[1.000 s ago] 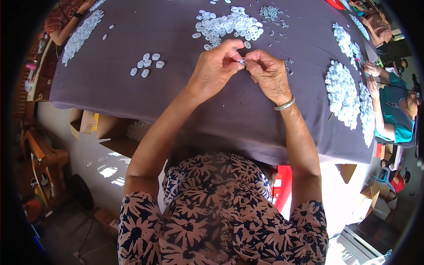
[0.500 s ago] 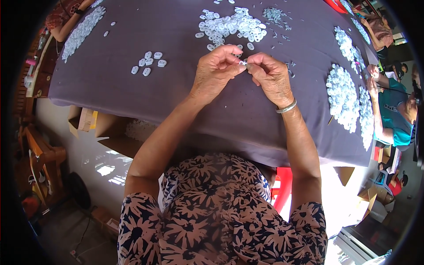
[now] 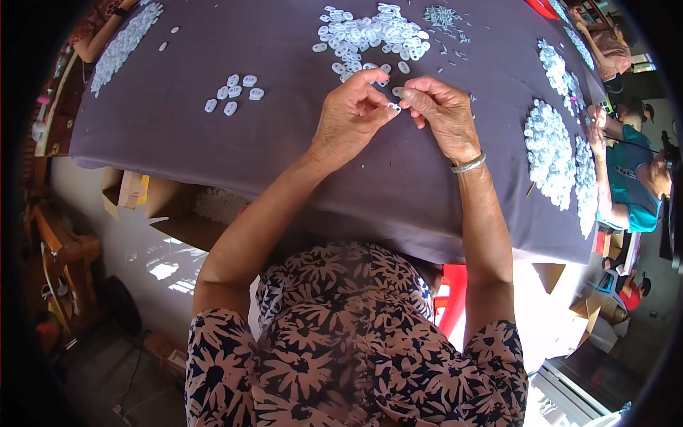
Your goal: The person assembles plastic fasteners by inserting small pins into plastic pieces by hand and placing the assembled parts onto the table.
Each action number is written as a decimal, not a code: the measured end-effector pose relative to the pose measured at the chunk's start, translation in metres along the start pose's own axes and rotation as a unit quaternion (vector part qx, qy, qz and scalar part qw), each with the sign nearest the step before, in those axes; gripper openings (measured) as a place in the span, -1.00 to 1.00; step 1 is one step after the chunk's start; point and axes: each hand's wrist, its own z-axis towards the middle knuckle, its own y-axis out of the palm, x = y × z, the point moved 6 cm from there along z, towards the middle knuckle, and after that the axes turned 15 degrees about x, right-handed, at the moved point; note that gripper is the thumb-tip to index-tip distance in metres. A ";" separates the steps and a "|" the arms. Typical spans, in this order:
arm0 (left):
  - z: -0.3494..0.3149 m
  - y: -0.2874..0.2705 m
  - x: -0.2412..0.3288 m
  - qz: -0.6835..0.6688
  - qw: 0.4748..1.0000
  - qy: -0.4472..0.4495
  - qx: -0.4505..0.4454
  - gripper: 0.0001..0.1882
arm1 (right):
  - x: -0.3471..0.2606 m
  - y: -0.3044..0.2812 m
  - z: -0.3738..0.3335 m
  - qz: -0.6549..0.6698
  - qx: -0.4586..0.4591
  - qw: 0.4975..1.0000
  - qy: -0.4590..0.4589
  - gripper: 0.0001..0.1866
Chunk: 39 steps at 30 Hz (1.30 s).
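Note:
Above the dark tablecloth, my left hand (image 3: 348, 114) pinches a small white plastic piece (image 3: 395, 107) between thumb and forefinger. My right hand (image 3: 445, 117), with a bangle at its wrist, is closed in a pinch just beside that piece; whatever its fingertips hold is too small to make out. Just beyond both hands spreads a loose heap of white oval plastic pieces (image 3: 377, 32) with holes. Small metal pins or screws (image 3: 441, 17) are piled to the right of the heap, some scattered towards me. Several white ovals (image 3: 235, 92) form a separate group to the left.
The dark cloth (image 3: 235, 149) covers the table. More white pieces are heaped at right (image 3: 549, 153) and far left (image 3: 128, 46). Co-workers sit along the right side, one in a teal shirt (image 3: 629, 178); another person's arm (image 3: 92, 43) is at far left. An open cardboard box (image 3: 178, 213) stands below the table edge.
My hands have drawn slightly apart, the right fingertips leaving the white piece while the left keeps it. The whole view has shifted a little.

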 end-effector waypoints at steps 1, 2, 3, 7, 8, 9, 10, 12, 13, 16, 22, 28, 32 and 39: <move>-0.001 0.001 0.000 0.012 1.000 -0.007 -0.004 -0.57 | 0.000 0.000 0.000 -0.004 0.002 1.000 -0.001 -0.86; -0.001 0.001 0.000 0.012 1.000 -0.008 -0.004 -0.57 | 0.001 0.001 0.000 -0.004 0.002 1.000 0.000 -0.86; -0.001 0.001 0.000 0.008 1.000 -0.011 -0.002 -0.57 | 0.002 0.003 -0.001 -0.008 -0.003 1.000 0.000 -0.85; -0.001 0.001 0.001 -0.001 1.000 0.004 0.003 -0.56 | 0.004 0.007 -0.003 -0.013 -0.008 1.000 0.007 -0.84; -0.001 0.001 0.001 0.000 1.000 0.004 0.004 -0.56 | 0.003 0.008 -0.003 -0.013 -0.008 1.000 0.008 -0.84; -0.001 0.000 0.001 0.005 1.000 0.000 0.008 -0.55 | 0.001 0.008 -0.004 -0.024 -0.006 1.000 0.009 -0.84; -0.001 0.001 0.002 0.010 1.000 -0.004 0.010 -0.55 | 0.001 0.008 -0.004 -0.036 -0.003 0.999 0.009 -0.83; -0.001 0.001 0.000 0.004 1.000 -0.012 0.008 -0.53 | 0.000 0.008 -0.005 -0.038 -0.004 0.999 -0.001 -0.83; -0.001 0.001 -0.002 -0.001 1.000 -0.021 0.008 -0.52 | 0.000 0.009 -0.005 -0.038 -0.008 0.999 -0.011 -0.83; 0.000 0.000 -0.002 -0.009 0.999 -0.032 0.004 -0.50 | 0.000 0.009 -0.004 -0.043 -0.004 0.999 -0.003 -0.82; -0.001 0.000 -0.002 -0.005 1.000 -0.027 0.006 -0.48 | 0.001 0.010 -0.004 -0.036 -0.015 0.999 -0.030 -0.81; -0.001 0.000 -0.002 -0.013 1.000 -0.007 0.025 -0.49 | -0.002 0.011 -0.005 -0.060 -0.012 0.997 -0.050 -0.83; -0.001 0.001 -0.001 0.002 0.999 -0.011 0.030 -0.50 | 0.000 0.010 -0.004 -0.060 -0.012 0.997 -0.045 -0.84; -0.001 -0.001 -0.005 -0.014 0.999 -0.018 0.034 -0.51 | -0.002 0.012 -0.004 -0.081 -0.011 0.996 -0.046 -0.83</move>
